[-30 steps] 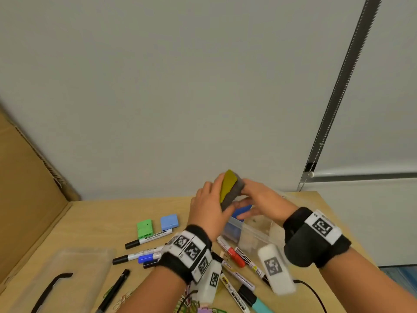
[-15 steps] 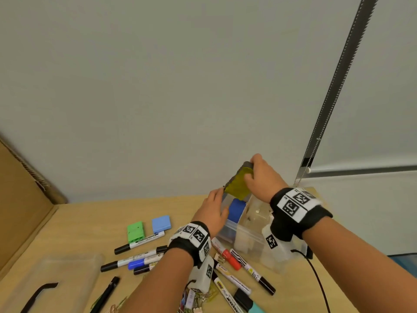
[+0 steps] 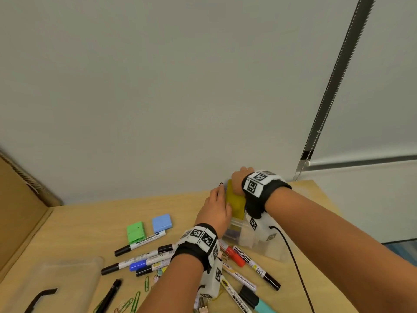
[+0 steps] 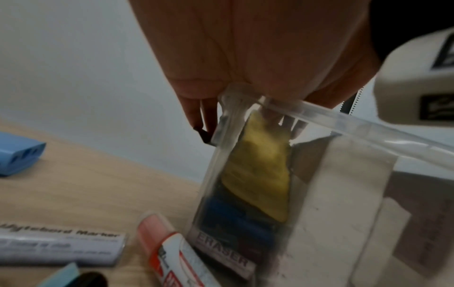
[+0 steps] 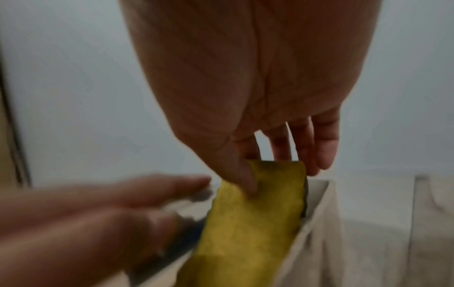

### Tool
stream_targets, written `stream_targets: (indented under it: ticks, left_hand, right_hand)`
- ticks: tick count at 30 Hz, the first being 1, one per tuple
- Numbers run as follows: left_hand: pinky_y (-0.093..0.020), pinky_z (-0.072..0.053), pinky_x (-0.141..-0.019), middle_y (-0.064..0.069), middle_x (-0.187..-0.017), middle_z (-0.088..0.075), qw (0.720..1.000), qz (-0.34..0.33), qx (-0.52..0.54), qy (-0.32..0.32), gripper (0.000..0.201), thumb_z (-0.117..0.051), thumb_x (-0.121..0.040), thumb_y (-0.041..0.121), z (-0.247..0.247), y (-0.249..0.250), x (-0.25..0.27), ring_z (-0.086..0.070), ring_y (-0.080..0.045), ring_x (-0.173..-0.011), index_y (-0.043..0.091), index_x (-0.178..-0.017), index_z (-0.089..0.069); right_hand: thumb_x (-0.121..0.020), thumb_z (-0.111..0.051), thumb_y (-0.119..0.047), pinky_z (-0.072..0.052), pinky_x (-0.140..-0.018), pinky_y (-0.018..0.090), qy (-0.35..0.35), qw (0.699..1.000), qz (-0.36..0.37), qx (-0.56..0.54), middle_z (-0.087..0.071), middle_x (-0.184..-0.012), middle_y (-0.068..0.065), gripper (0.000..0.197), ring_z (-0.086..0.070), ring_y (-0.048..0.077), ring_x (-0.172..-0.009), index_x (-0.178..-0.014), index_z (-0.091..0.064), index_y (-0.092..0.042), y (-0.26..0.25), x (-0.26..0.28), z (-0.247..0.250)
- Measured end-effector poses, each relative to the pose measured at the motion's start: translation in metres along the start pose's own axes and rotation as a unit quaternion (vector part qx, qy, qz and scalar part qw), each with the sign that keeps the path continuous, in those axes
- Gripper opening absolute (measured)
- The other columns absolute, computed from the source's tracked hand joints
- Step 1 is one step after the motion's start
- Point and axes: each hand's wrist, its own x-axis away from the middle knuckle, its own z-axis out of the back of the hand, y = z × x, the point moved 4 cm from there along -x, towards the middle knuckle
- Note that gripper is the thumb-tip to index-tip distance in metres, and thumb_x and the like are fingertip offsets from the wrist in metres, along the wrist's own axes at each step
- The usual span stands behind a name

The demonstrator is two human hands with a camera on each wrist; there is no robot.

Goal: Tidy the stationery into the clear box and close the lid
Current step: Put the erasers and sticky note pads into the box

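- Two hands meet at the clear box (image 3: 259, 242), right of the middle of the head view.
- Right hand (image 3: 239, 179) pinches the top of the yellow eraser (image 3: 235, 203) with thumb and fingers (image 5: 304, 143). Half a second ago it held the eraser up above the box; now the eraser stands partly down inside it, at the left end.
- Left hand (image 3: 215, 213) lies flat with straight fingers (image 5: 157, 186) against the box's left wall, as before.
- Blue eraser (image 4: 236, 215) sits in the box under the yellow one.
- Markers (image 3: 144, 259) lie on the table (image 3: 90, 222), lower left of the box.
- Box lid (image 3: 56, 288) lies in the lower left corner.
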Motion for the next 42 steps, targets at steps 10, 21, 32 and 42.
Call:
stream_targets:
  ticks: [10,21,32,42]
  left_hand:
    - [-0.036,-0.035,-0.111,-0.001,-0.156,-0.017,1.0,-0.001,0.007,-0.011,0.058,-0.029,-0.1,0.037,0.004,0.001,-0.001,-0.034,-0.021,-0.136,0.019,-0.152,-0.01]
    - [-0.032,-0.027,-0.115,0.005,-0.151,-0.022,0.998,0.057,-0.01,0.034,0.054,-0.043,-0.097,0.033,0.066,-0.079,0.113,-0.029,-0.015,-0.137,0.025,-0.147,-0.025]
    - [-0.042,-0.038,-0.107,0.002,-0.151,-0.027,0.953,0.24,-0.18,-0.049,0.059,-0.047,-0.094,0.028,0.095,-0.188,0.103,-0.03,-0.026,-0.136,0.028,-0.148,-0.022]
    - [-0.039,-0.046,-0.099,-0.003,-0.149,-0.027,0.94,0.277,-0.163,-0.117,0.058,-0.047,-0.095,0.023,0.082,-0.214,0.068,-0.05,-0.028,-0.121,0.026,-0.148,-0.023]
  right_hand:
    - [-0.083,-0.066,-0.024,-0.043,-0.104,0.04,-0.051,0.992,0.056,0.096,-0.047,-0.141,0.01,0.058,-0.05,0.028,-0.125,-0.136,-0.044,-0.014,-0.014,0.028,0.004]
    - [-0.093,-0.041,-0.021,-0.043,-0.088,0.031,0.241,0.942,0.175,-0.157,-0.056,-0.12,-0.003,0.03,-0.049,0.017,-0.109,-0.119,-0.056,-0.021,-0.029,0.13,-0.027]
    - [-0.088,-0.049,-0.002,-0.043,-0.087,0.037,0.162,0.955,0.239,-0.068,-0.047,-0.128,0.007,0.041,-0.045,0.027,-0.117,-0.128,-0.046,-0.012,-0.153,0.067,-0.068]
    - [-0.091,-0.048,-0.006,-0.031,-0.109,0.049,-0.033,0.971,0.235,0.034,-0.013,-0.155,0.016,0.072,-0.022,0.039,-0.138,-0.151,-0.012,-0.024,-0.197,-0.004,-0.111]
